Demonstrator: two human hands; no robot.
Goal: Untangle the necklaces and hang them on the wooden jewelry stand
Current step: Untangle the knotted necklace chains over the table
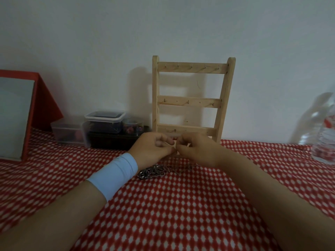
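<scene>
A wooden jewelry stand (192, 98) with three hooked crossbars leans against the wall; all its hooks are bare. Just in front of its base my left hand (154, 148) and my right hand (195, 149) meet fingertip to fingertip, both with fingers curled, pinching something small that I cannot make out, likely a thin chain. Below the hands a tangled heap of silver necklaces (154, 172) lies on the red-and-white cloth (172, 205), with a thin strand trailing right under my right wrist. A light blue band covers my left wrist.
Clear plastic boxes (105, 122) with small items stand stacked left of the stand, over a dark box. A red-framed mirror (16, 115) leans at the far left. A clear plastic bottle (324, 134) stands at the right edge.
</scene>
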